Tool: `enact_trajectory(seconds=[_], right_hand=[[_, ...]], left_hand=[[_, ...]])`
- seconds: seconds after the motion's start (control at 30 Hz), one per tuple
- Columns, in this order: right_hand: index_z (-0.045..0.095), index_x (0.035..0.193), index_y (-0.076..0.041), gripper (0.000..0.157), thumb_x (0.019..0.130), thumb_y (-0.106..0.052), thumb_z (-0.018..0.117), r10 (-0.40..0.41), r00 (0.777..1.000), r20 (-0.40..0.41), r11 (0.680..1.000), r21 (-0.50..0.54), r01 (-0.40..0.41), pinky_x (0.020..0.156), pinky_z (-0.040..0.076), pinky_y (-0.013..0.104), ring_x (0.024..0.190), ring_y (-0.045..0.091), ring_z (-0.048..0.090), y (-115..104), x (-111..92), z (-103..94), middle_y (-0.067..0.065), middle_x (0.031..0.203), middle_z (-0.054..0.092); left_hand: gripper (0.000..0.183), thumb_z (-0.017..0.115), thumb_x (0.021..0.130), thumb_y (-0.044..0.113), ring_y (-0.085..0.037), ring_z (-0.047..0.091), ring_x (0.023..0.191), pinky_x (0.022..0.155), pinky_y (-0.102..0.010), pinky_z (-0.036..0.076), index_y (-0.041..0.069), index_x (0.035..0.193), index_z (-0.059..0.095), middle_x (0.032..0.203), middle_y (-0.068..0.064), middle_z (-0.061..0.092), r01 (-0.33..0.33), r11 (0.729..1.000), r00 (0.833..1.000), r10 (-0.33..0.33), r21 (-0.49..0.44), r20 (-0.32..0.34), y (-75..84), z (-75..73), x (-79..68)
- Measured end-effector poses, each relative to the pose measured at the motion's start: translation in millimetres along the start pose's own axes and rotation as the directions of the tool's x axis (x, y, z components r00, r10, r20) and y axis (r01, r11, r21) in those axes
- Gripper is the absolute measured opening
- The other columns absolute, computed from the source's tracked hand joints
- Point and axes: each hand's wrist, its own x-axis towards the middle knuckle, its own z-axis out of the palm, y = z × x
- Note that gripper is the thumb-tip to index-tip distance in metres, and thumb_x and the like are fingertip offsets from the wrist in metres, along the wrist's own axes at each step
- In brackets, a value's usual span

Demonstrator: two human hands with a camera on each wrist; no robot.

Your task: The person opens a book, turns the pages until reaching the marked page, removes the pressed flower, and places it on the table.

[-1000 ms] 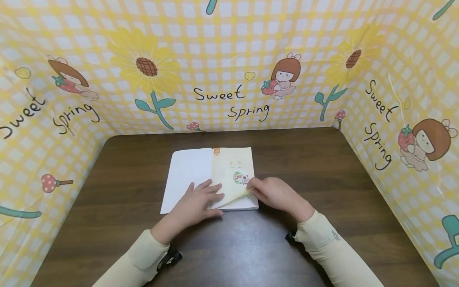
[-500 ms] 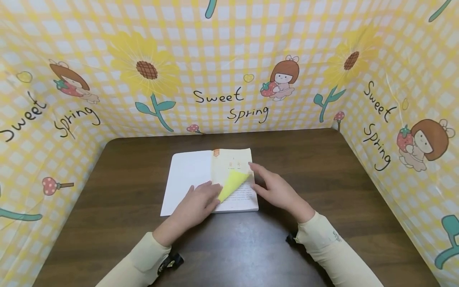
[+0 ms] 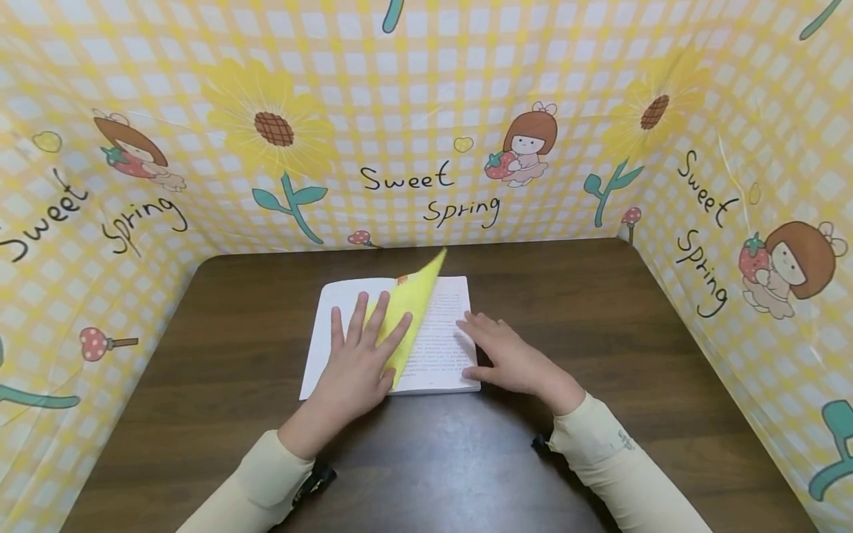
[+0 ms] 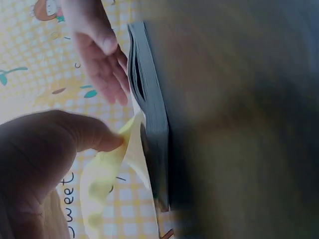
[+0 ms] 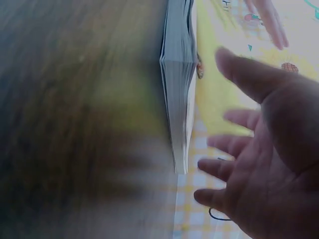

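Note:
An open book [image 3: 440, 348] lies on the dark wooden table, its left side a blank white page and its right side printed with text. One yellow leaf [image 3: 406, 303] stands partly raised and leans over to the left, its top corner sticking up. My left hand [image 3: 356, 363] is spread with straight fingers over that leaf and the left page; in the left wrist view its thumb [image 4: 99, 137] touches the yellow leaf. By the book's right edge is my right hand [image 3: 509, 355], its fingers loosely extended, holding nothing. In the right wrist view the page block [image 5: 179, 84] shows edge-on.
A yellow checked cloth [image 3: 400, 96] with flowers and cartoon figures walls in the back and both sides of the table [image 3: 573, 289]. A black strap [image 3: 313, 481] sits at the left sleeve, and another dark piece [image 3: 541, 444] at the right sleeve.
The yellow leaf has swung from the right side up and over to the left, uncovering the printed page. My right hand released it; my left hand has spread out onto it.

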Motion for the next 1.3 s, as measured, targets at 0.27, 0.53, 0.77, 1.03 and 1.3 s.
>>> enact_trajectory(seconds=[0.27, 0.53, 0.77, 1.03, 1.3], right_hand=[[0.038, 0.16, -0.021, 0.085, 0.09, -0.048, 0.077, -0.146, 0.983, 0.109, 0.989, -0.013, 0.148, 0.125, 0.009, 0.059, 0.158, 0.028, 0.017, 0.2, -1.6, 3.9, 0.004, 0.17, 0.025], [0.042, 0.158, -0.021, 0.08, 0.09, -0.047, 0.076, -0.159, 0.979, 0.131, 0.987, -0.014, 0.162, 0.125, 0.008, 0.06, 0.158, 0.029, 0.019, -0.3, -2.9, 3.0, 0.003, 0.169, 0.029], [0.044, 0.157, -0.021, 0.077, 0.091, -0.046, 0.075, -0.156, 0.977, 0.146, 0.986, -0.04, 0.163, 0.126, 0.008, 0.058, 0.158, 0.029, 0.02, 0.8, -2.1, 3.4, 0.003, 0.168, 0.03], [0.048, 0.155, -0.02, 0.073, 0.092, -0.046, 0.074, -0.164, 0.976, 0.141, 0.983, -0.063, 0.174, 0.126, 0.01, 0.057, 0.157, 0.028, 0.022, 3.3, -1.6, 4.6, 0.003, 0.168, 0.03], [0.055, 0.149, -0.018, 0.065, 0.094, -0.048, 0.071, -0.193, 0.972, 0.134, 0.973, -0.102, 0.208, 0.125, 0.014, 0.057, 0.155, 0.028, 0.029, 3.6, -1.1, 2.4, 0.005, 0.165, 0.037]], left_hand=[[0.089, 0.074, 0.089, 0.029, -0.041, -0.007, 0.158, 0.118, -0.073, 0.002, 0.028, 0.164, 0.027, 0.173, -0.004, -0.009, -0.063, 0.998, 0.99, 0.066, -0.03, 0.123, -3.6, -3.5, -2.4], [0.093, 0.072, 0.092, 0.026, -0.041, -0.005, 0.158, 0.116, -0.076, 0.003, 0.027, 0.166, 0.017, 0.174, -0.006, -0.004, 0.002, 0.969, 0.963, 0.065, -0.246, 0.261, -16.8, 1.2, 0.2], [0.093, 0.066, 0.093, 0.022, -0.041, 0.0, 0.158, 0.114, -0.079, 0.005, 0.028, 0.166, 0.01, 0.174, -0.004, 0.002, 0.08, 0.927, 0.922, 0.071, -0.365, 0.382, -29.4, 0.9, 0.9], [0.088, 0.062, 0.092, 0.022, -0.042, 0.002, 0.158, 0.112, -0.081, 0.007, 0.026, 0.166, 0.016, 0.173, -0.009, 0.005, 0.149, 0.911, 0.882, 0.054, -0.385, 0.469, -35.3, 3.2, -0.2], [0.066, 0.046, 0.106, 0.038, -0.04, 0.0, 0.158, 0.113, -0.08, 0.004, 0.021, 0.165, 0.023, 0.173, -0.008, 0.004, 0.179, 0.907, 0.868, 0.037, -0.381, 0.495, -35.3, 6.0, -1.5]])
